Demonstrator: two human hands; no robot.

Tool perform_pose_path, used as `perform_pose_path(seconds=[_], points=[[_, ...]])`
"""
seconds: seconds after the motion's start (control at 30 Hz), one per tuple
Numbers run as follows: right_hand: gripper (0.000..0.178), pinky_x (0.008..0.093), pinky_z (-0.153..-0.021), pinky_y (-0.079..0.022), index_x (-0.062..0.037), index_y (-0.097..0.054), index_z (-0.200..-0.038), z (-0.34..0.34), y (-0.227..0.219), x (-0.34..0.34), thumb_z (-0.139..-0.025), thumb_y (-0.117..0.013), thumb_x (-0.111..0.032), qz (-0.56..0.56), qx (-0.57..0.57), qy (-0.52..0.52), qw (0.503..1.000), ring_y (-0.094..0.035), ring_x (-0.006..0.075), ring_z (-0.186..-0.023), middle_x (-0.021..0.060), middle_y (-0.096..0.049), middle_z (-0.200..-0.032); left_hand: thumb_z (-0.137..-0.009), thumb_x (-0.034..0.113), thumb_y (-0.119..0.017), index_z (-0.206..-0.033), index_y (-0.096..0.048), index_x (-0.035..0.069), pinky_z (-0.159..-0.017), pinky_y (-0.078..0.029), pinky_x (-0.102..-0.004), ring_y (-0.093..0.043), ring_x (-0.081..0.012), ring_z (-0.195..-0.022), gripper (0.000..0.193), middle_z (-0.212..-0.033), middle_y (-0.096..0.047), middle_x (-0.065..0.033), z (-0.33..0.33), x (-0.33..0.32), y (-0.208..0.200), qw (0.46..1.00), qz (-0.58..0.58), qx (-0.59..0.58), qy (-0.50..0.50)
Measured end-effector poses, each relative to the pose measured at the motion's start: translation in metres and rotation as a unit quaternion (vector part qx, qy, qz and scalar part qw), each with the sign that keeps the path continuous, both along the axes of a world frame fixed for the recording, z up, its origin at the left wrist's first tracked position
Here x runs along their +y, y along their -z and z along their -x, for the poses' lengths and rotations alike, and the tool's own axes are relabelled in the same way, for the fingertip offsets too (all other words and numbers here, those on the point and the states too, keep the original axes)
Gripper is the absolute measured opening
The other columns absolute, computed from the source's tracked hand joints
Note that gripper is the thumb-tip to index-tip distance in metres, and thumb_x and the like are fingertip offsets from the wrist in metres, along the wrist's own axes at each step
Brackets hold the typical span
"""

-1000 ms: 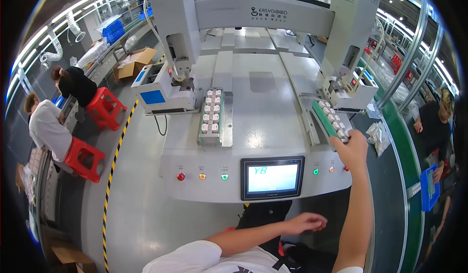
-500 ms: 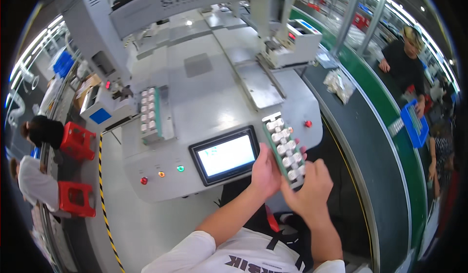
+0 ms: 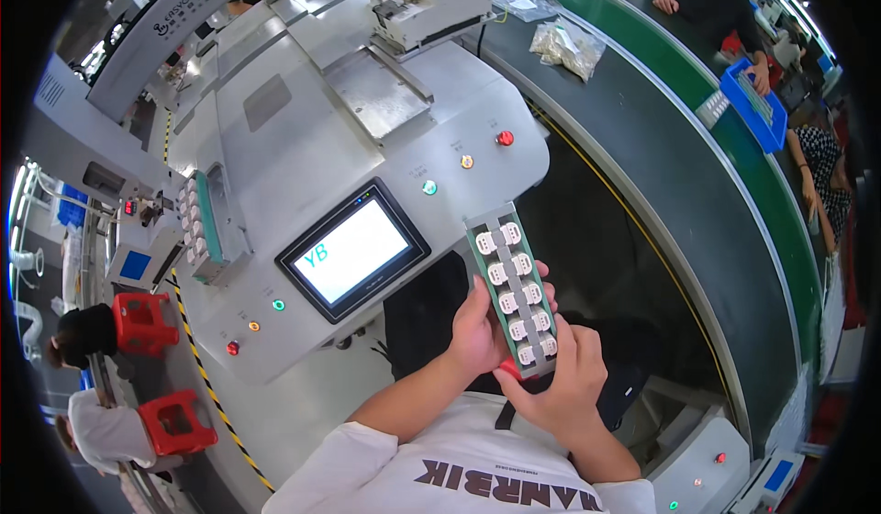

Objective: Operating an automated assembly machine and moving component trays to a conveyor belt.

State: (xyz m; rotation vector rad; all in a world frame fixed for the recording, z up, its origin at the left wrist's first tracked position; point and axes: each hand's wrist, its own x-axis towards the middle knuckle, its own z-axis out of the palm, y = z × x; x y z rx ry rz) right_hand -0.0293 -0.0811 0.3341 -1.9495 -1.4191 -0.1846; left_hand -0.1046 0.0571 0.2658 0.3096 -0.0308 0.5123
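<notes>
My left hand (image 3: 475,330) is closed around a long narrow fixture (image 3: 496,213), grey with a green edge. Its thumb lies along the left side, and fingertips come round from beneath on the right. Two rows of small white blocky parts (image 3: 511,233) sit on the fixture, split by a grey strip. At the lower right, my right hand (image 3: 571,378) grips the near end, its thumb below and fingers along the side. The fixture is held in the air in front of my body, its loaded face turned up. The underside is hidden.
A grey machine bed (image 3: 284,184) carries a lit screen (image 3: 356,255), coloured buttons (image 3: 429,187) and a similar loaded fixture (image 3: 212,225). To the right runs a dark conveyor (image 3: 661,179) with a bag of parts (image 3: 567,48). A co-worker's hand touches a blue tray (image 3: 776,127). Red stools (image 3: 177,424) stand left.
My view has turned, so the machine now appears tilted and further left. The fixture's loaded face is turned more toward me. Both hands still hold it.
</notes>
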Motion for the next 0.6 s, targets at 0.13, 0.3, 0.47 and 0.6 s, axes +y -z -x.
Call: perform_pose_path(seconds=[0.13, 0.3, 0.47, 0.6], points=[[0.097, 0.0396, -0.071, -0.056, 0.0104, -0.053, -0.139, -0.007, -0.006, -0.026, -0.064, -0.095, -0.035, 0.031, 0.092, -0.032, 0.995, -0.064, 0.0332, -0.094, 0.0217, -0.06, -0.114, -0.11, 0.062, -0.033, -0.152, -0.042, 0.001, -0.106, -0.054, -0.0457, -0.064, -0.0285, -0.119, 0.074, -0.134, -0.059, -0.0172, -0.001, -0.005, -0.004, 0.999, 0.011, 0.034, -0.012], [0.094, 0.0392, -0.076, -0.057, 0.009, -0.052, -0.142, -0.021, -0.01, -0.039, -0.066, -0.094, -0.027, 0.031, 0.151, -0.053, 0.987, -0.066, 0.0338, -0.095, 0.0239, -0.06, -0.115, -0.111, 0.061, -0.031, -0.152, -0.042, 0.0, -0.106, -0.053, -0.0471, -0.063, -0.0291, -0.118, 0.074, -0.133, -0.059, -0.017, -0.003, -0.007, -0.003, 0.998, 0.022, 0.055, -0.008], [0.092, 0.0421, -0.079, -0.056, 0.0103, -0.05, -0.142, -0.021, -0.005, -0.031, -0.069, -0.093, -0.027, 0.025, 0.154, -0.052, 0.986, -0.065, 0.0362, -0.096, 0.0252, -0.059, -0.117, -0.11, 0.065, -0.031, -0.151, -0.043, 0.0, -0.105, -0.053, -0.0461, -0.065, -0.0309, -0.116, 0.077, -0.126, -0.063, -0.019, -0.005, -0.003, -0.001, 0.998, 0.023, 0.062, 0.008], [0.093, 0.0422, -0.079, -0.055, 0.0106, -0.049, -0.142, -0.018, 0.006, -0.024, -0.071, -0.093, -0.029, 0.013, 0.148, -0.051, 0.988, -0.063, 0.0366, -0.101, 0.0248, -0.058, -0.118, -0.109, 0.067, -0.028, -0.151, -0.044, 0.002, -0.102, -0.057, -0.0475, -0.068, -0.0307, -0.117, 0.078, -0.131, -0.064, -0.0191, -0.004, -0.003, 0.005, 0.996, 0.045, 0.08, 0.015]])
